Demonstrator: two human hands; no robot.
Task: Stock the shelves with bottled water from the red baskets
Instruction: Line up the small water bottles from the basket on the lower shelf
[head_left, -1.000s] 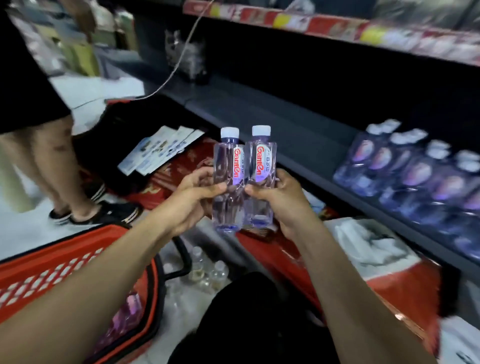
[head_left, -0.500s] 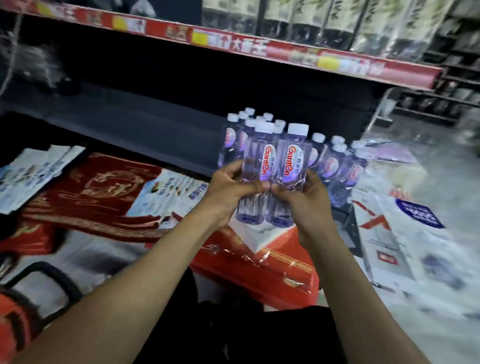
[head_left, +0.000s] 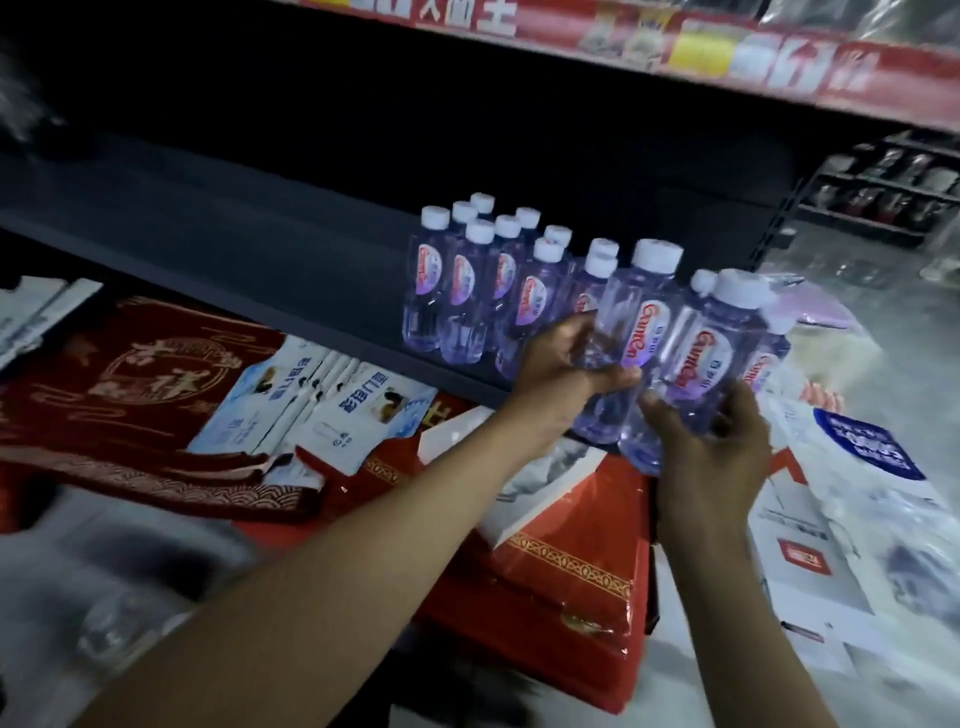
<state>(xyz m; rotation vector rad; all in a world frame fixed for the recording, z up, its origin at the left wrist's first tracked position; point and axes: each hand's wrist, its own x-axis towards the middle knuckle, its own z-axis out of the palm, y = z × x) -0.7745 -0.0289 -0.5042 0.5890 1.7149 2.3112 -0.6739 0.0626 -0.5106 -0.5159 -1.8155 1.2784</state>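
Head view is showing two water bottles being held side by side, touching each other, just in front of the dark shelf's (head_left: 234, 228) front edge near its right end. Both are tilting slightly, their white caps leaning toward the right, red-lettered labels facing the camera.

The left hand (head_left: 558, 364) is wrapping the left bottle (head_left: 631, 322) around its middle. Its fingers are curling behind the clear body and its thumb is pressing across the front below the label. The right hand (head_left: 711, 452) is gripping the right bottle (head_left: 714, 343) lower down, with the thumb lying up its near side and the fingers closing round from the far side. Neither hand is spreading wide; both are closing snugly on plastic.

On the shelf itself, a cluster of standing bottles (head_left: 467, 291) is sitting upright in rows close to the front edge, just left of and behind the held pair, and the left hand is overlapping the nearest of them.

Above the shelf, a red price strip (head_left: 753, 62) is running along the next level. Below the shelf's front edge, red wrapped packs (head_left: 561, 571) are lying under the forearms. A red mat with gold pattern (head_left: 130, 374) and white-and-blue packets (head_left: 322, 400) are lying below the shelf further left. Beyond the shelf's right end, white printed bags (head_left: 831, 519) are lying on the floor, blurred.
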